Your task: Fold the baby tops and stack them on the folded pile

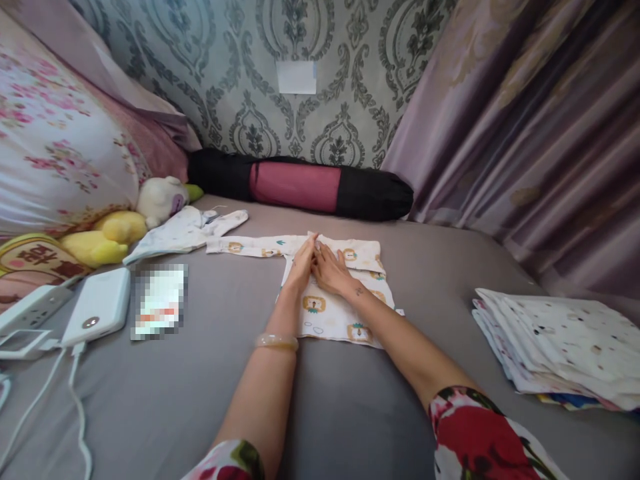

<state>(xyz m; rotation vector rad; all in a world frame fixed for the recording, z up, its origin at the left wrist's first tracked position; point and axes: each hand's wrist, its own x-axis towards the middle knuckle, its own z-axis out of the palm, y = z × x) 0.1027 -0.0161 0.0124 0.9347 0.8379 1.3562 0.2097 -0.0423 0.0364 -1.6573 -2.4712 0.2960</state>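
A small white baby garment (330,313) printed with little lions lies flat on the grey bed sheet (350,413); one sleeve (250,247) stretches out to the left. My left hand (303,263) rests flat on the garment near its collar, fingers stretched out. My right hand (331,270) lies flat beside it, fingers extended and touching the left hand's fingers. Neither hand grips anything. A pale bangle (276,342) sits on my left wrist.
A stack of folded white cloths (560,343) lies at the right. Another small white garment (185,230), plush toys (125,227), a white power bank (97,307) with cables and a blurred item (159,301) lie at the left. A black and pink roll (300,183) lies against the wall.
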